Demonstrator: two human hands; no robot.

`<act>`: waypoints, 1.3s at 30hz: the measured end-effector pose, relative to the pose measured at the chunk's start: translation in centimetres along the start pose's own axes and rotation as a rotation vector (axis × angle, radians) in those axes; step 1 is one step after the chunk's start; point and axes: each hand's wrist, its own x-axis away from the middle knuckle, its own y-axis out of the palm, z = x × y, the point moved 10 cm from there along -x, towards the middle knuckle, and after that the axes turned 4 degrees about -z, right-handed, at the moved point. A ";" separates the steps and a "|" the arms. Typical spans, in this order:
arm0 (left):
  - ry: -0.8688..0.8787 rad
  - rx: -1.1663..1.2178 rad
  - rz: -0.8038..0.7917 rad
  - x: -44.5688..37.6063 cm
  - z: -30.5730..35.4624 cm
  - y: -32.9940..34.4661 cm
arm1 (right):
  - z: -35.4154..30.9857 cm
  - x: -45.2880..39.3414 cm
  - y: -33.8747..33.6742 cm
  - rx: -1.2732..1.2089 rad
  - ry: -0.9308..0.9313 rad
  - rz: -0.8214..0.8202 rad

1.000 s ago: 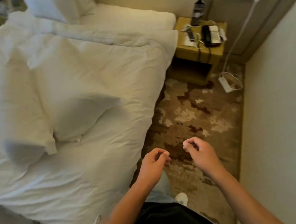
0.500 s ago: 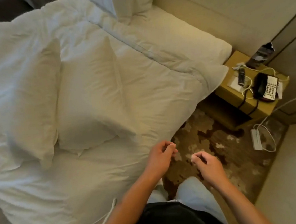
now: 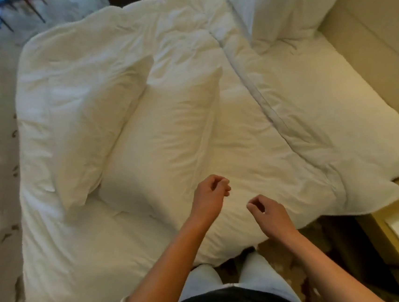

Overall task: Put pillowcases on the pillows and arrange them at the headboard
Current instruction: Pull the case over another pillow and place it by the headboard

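Hovering loosely curled and empty, left hand (image 3: 210, 196) and right hand (image 3: 268, 213), nearest pillow (image 3: 165, 139) just beyond.

Matt, wrinkled white cloth covers the pillows (image 3: 163, 139) and duvet (image 3: 254, 145).

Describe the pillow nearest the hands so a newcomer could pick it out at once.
Start at the white duvet covering the bed. Two pillows lie side by side on its middle; a third pillow is propped at the headboard end. The wanted pillow is the right one of the pair, its near end beside the left hand, overlapped by the left pillow.
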 end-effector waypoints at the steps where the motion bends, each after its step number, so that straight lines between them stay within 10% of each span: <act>1: 0.006 0.017 0.053 -1.8 1.3 -0.7 | -1.2 -2.0 -0.9 0.026 -0.035 -0.022; 15: -0.085 -0.237 0.478 -21.6 3.8 -19.5 | -13.6 -22.7 2.9 0.179 -0.157 -0.166; 27: -0.108 -0.850 0.273 -30.0 -5.5 -21.8 | -14.8 -29.6 12.1 -0.061 0.116 0.001; 39: -0.008 -0.913 0.279 -30.4 -8.0 -22.0 | -11.7 -29.5 14.7 -0.263 0.353 0.203</act>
